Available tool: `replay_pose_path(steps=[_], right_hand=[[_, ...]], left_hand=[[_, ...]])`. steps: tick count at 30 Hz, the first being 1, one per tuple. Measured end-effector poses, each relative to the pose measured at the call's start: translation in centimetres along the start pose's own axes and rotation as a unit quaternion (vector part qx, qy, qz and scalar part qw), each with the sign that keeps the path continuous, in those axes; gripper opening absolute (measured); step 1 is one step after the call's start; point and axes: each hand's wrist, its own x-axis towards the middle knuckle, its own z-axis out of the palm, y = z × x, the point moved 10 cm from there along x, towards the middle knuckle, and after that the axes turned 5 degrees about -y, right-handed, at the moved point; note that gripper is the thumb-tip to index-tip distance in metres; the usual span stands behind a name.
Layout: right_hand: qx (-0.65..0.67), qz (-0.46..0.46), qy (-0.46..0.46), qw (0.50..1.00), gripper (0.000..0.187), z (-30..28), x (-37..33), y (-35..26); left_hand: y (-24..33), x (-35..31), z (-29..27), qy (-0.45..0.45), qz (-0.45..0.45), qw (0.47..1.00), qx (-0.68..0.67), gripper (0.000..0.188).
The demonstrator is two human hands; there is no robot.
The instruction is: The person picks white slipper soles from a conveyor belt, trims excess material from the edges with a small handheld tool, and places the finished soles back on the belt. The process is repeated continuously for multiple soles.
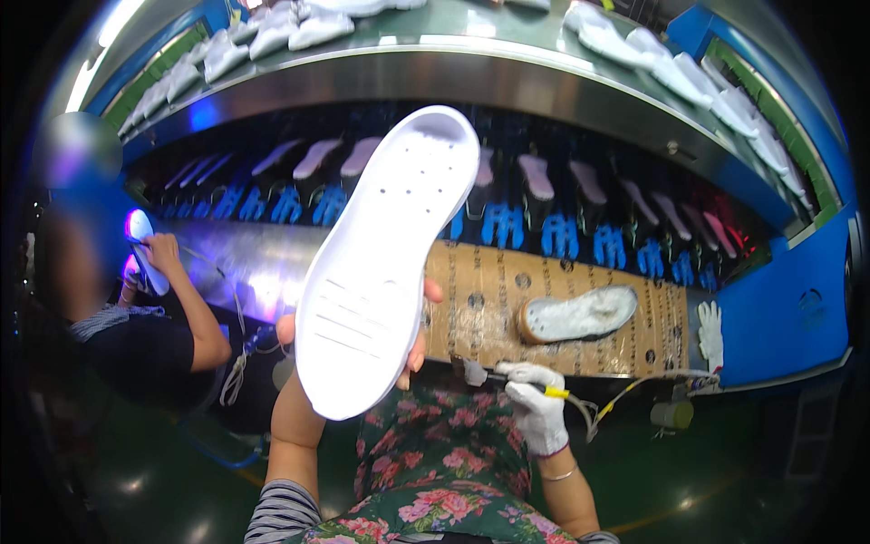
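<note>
My bare left hand (418, 350) grips a white shoe sole (367, 272) from beneath, its thumb at the left edge and fingers curled round the right edge. Small holes dot the sole's far end, and several thin grooves cross its near part. Most of the palm is hidden behind it. In a white knitted glove, my right hand (538, 410) is closed round a thin brush (474, 373) with a whitish tip, a tube and yellow tape trailing from it. The brush is at the bench's front edge, apart from the sole.
A worn, whitish sole-shaped pad (584, 313) lies on taped brown cardboard (480, 299). Behind, pinkish soles (535, 177) hang above blue clips (503, 225). White shoe parts (272, 32) line the upper conveyor. A white glove (710, 334) hangs right. Another person's hand (163, 252) works at left.
</note>
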Motion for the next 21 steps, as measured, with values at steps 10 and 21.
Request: replay_pose_path(steps=[10, 21], right_hand=[[-0.040, 0.044, 0.003, 0.998, 0.019, 0.6, 1.2, 4.1], [-0.034, 0.060, -0.005, 0.998, 0.021, -1.3, 1.0, 5.5]], left_hand=[[8.4, 22.5, -10.8, 0.291, 0.187, 0.938, -0.012, 0.091], [17.7, 26.6, -10.5, 0.293, 0.135, 0.358, 0.876, 0.106]])
